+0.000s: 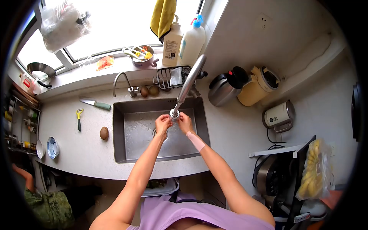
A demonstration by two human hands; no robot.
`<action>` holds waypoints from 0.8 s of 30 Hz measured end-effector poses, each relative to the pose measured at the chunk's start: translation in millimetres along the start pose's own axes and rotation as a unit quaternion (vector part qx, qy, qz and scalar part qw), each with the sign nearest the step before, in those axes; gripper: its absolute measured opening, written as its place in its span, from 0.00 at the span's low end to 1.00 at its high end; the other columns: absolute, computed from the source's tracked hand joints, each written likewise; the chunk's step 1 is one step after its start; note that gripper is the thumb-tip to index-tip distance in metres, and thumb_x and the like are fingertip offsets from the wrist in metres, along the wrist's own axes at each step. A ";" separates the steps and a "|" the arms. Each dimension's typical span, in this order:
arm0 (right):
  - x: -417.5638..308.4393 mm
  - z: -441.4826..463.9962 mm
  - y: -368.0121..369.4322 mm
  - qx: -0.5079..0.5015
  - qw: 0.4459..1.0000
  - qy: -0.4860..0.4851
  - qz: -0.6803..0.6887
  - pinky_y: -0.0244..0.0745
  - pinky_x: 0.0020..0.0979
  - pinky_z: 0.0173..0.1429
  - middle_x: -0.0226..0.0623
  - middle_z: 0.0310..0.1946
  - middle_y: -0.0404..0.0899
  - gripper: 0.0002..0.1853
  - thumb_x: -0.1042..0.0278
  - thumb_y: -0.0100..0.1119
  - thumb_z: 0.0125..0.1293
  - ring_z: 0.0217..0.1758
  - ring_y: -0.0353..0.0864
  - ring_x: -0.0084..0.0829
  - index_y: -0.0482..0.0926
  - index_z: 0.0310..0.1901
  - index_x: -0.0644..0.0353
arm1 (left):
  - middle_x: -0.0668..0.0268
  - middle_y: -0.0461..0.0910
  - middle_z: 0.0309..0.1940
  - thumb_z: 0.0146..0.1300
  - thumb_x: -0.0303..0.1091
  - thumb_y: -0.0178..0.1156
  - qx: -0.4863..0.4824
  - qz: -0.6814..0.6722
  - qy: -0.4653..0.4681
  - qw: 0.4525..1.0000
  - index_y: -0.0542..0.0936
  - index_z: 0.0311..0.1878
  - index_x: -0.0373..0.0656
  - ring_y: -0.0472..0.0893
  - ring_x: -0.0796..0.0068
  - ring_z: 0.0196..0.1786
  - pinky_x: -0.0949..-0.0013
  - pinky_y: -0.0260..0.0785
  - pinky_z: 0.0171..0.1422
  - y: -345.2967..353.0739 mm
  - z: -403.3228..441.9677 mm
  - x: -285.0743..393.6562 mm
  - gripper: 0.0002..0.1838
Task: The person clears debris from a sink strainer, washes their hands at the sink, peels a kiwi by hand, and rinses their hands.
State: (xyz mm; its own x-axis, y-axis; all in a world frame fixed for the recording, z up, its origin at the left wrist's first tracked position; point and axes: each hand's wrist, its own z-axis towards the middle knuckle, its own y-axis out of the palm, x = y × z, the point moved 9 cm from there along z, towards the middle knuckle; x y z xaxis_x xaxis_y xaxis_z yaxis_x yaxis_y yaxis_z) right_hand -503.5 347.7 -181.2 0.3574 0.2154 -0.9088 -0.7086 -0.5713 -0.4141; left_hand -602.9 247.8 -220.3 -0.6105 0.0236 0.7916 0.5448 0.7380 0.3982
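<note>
Both of my hands are over the metal sink (pixel 143 149), one on each side of the spout end of the tall faucet (pixel 188 86). The fingers of my left hand (pixel 163 125) are bent together at the left of the spout; whether they hold anything is too small to tell. My right hand (pixel 185 123) has its fingers curled close to the right of the spout, and what is between them is hidden. Left of the sink, a brown kiwi (pixel 104 133), a yellow-headed peeler (pixel 79 119) and a green-handled knife (pixel 96 103) lie on the counter (pixel 76 149).
Two bowls (pixel 53 147) are at the counter's left edge. A small tap (pixel 130 89) and more kiwis (pixel 153 90) stand behind the sink, beside a wire rack (pixel 165 78). A steel jug (pixel 227 87) is right of them. Part of another person (pixel 48 207) shows at the lower left.
</note>
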 end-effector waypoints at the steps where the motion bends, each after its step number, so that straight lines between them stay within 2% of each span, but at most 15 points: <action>1: -3.2 2.0 -5.1 0.011 0.999 -0.044 0.018 0.74 0.33 0.54 0.48 0.47 0.79 0.22 0.74 0.58 0.60 0.50 0.81 0.38 0.70 0.57 0.61 | 0.67 0.81 0.33 0.54 0.17 0.59 -0.007 -0.015 -0.010 1.000 0.78 0.38 0.37 0.80 0.77 0.36 0.76 0.74 0.40 3.1 -1.7 -0.2 0.09; 3: -6.2 9.8 -35.3 0.122 0.991 -0.023 -0.047 0.62 0.36 0.68 0.57 0.62 0.65 0.36 0.66 0.59 0.61 0.67 0.65 0.47 0.54 0.68 0.65 | 0.69 0.80 0.32 0.54 0.18 0.59 -0.050 0.053 0.028 0.997 0.78 0.38 0.37 0.79 0.78 0.36 0.75 0.73 0.42 6.3 3.1 -1.1 0.09; 5: -5.6 37.7 -61.4 0.189 0.979 0.050 -0.061 0.43 0.36 0.76 0.62 0.70 0.47 0.47 0.60 0.59 0.60 0.76 0.44 0.50 0.40 0.70 0.73 | 0.70 0.80 0.32 0.54 0.18 0.60 -0.090 0.123 0.069 0.986 0.78 0.38 0.38 0.78 0.80 0.37 0.74 0.72 0.44 10.1 1.4 2.7 0.09; 7: -20.6 73.0 -65.4 0.167 0.985 0.036 -0.029 0.34 0.39 0.77 0.72 0.69 0.40 0.48 0.62 0.58 0.59 0.75 0.39 0.55 0.38 0.66 0.85 | 0.72 0.79 0.34 0.54 0.20 0.60 -0.101 0.157 0.069 0.980 0.78 0.39 0.37 0.76 0.81 0.41 0.74 0.69 0.48 11.1 -9.8 9.0 0.08; 8: -12.5 89.8 -55.3 0.147 0.986 0.069 0.025 0.28 0.38 0.78 0.74 0.69 0.32 0.52 0.60 0.59 0.58 0.76 0.30 0.55 0.33 0.64 0.89 | 0.65 0.80 0.39 0.55 0.27 0.62 -0.105 0.219 0.082 0.967 0.79 0.44 0.38 0.78 0.72 0.47 0.69 0.69 0.54 4.6 -7.4 5.3 0.13; 9: -10.6 99.7 -50.5 0.146 0.987 0.064 0.030 0.28 0.38 0.78 0.74 0.69 0.32 0.52 0.60 0.59 0.58 0.76 0.30 0.55 0.33 0.64 0.89 | 0.65 0.80 0.39 0.55 0.27 0.62 -0.103 0.222 0.088 0.966 0.79 0.44 0.38 0.78 0.72 0.47 0.69 0.69 0.54 1.6 -13.8 14.7 0.13; 11: -0.2 117.2 -41.4 0.103 0.984 0.135 -0.063 0.26 0.37 0.78 0.76 0.68 0.27 0.55 0.58 0.59 0.56 0.76 0.26 0.56 0.29 0.63 0.90 | 0.58 0.80 0.44 0.56 0.35 0.64 -0.122 0.464 0.168 0.861 0.78 0.50 0.40 0.77 0.61 0.54 0.63 0.67 0.60 9.3 -32.6 43.1 0.18; 12: -8.2 107.3 -46.6 0.080 0.988 0.113 -0.071 0.26 0.38 0.78 0.75 0.68 0.26 0.57 0.58 0.61 0.54 0.76 0.25 0.57 0.27 0.63 0.88 | 0.54 0.79 0.48 0.57 0.41 0.64 -0.139 0.543 0.197 0.804 0.77 0.54 0.43 0.75 0.55 0.57 0.60 0.64 0.64 14.7 -43.2 59.4 0.22; 14: -24.3 75.0 -70.1 0.099 0.994 0.015 -0.034 0.33 0.38 0.78 0.63 0.72 0.37 0.51 0.63 0.61 0.56 0.77 0.35 0.52 0.35 0.69 0.77 | 0.54 0.79 0.49 0.58 0.43 0.63 -0.157 0.529 0.263 0.791 0.77 0.54 0.44 0.76 0.56 0.57 0.60 0.64 0.64 23.6 -62.6 111.4 0.22; 15: -20.5 57.4 -81.3 0.170 0.981 -0.066 -0.059 0.47 0.39 0.75 0.57 0.69 0.52 0.41 0.67 0.58 0.59 0.72 0.52 0.49 0.46 0.70 0.69 | 0.55 0.79 0.49 0.59 0.45 0.62 -0.176 0.512 0.322 0.777 0.77 0.55 0.45 0.76 0.56 0.57 0.60 0.64 0.64 30.4 -69.1 135.8 0.22; 17: 10.6 13.0 -78.4 0.206 0.970 0.010 0.131 0.64 0.37 0.66 0.51 0.56 0.67 0.30 0.73 0.57 0.58 0.59 0.69 0.46 0.60 0.62 0.65 | 0.56 0.79 0.50 0.61 0.46 0.62 -0.225 0.318 0.204 0.898 0.77 0.55 0.46 0.76 0.55 0.56 0.58 0.64 0.64 23.7 -48.9 155.0 0.22; 18: 29.1 -4.7 -56.5 0.159 0.987 -0.010 -0.008 0.64 0.38 0.65 0.49 0.55 0.72 0.29 0.72 0.58 0.60 0.59 0.72 0.43 0.61 0.62 0.61 | 0.56 0.79 0.51 0.63 0.49 0.59 -0.126 0.462 0.154 0.864 0.75 0.57 0.48 0.77 0.55 0.55 0.57 0.65 0.63 -7.9 -22.9 141.1 0.23; 19: 13.0 -40.0 -15.7 -0.012 0.950 -0.202 -0.236 0.69 0.40 0.59 0.47 0.51 0.74 0.30 0.71 0.59 0.59 0.54 0.75 0.46 0.60 0.62 0.58 | 0.55 0.79 0.52 0.65 0.53 0.54 -0.049 0.777 0.038 0.626 0.70 0.63 0.53 0.77 0.53 0.56 0.56 0.65 0.63 -29.3 -22.7 127.9 0.26; 23: 17.1 -71.1 -14.0 -0.090 0.942 -0.120 -0.301 0.72 0.40 0.52 0.46 0.45 0.76 0.17 0.71 0.60 0.58 0.49 0.77 0.46 0.72 0.50 0.58 | 0.57 0.81 0.44 0.62 0.48 0.59 -0.079 0.808 0.170 0.559 0.70 0.61 0.57 0.81 0.54 0.48 0.55 0.72 0.52 5.8 -30.8 185.3 0.25; 24: 18.8 -80.8 -11.4 -0.125 0.936 -0.083 -0.320 0.73 0.40 0.50 0.45 0.44 0.76 0.13 0.71 0.61 0.58 0.48 0.77 0.46 0.77 0.46 0.58 | 0.61 0.82 0.39 0.60 0.41 0.61 -0.066 0.645 0.301 0.699 0.74 0.55 0.53 0.82 0.59 0.40 0.57 0.74 0.44 39.6 -46.9 231.3 0.19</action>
State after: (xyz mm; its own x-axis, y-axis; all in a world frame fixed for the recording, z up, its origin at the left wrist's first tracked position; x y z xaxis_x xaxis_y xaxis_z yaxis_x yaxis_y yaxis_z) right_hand -439.5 294.3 -189.5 0.5459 0.6846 -0.4830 -0.2104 -0.4461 -0.8699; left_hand -695.6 250.9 0.3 0.7691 0.2945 0.5672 0.4920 0.2938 -0.8196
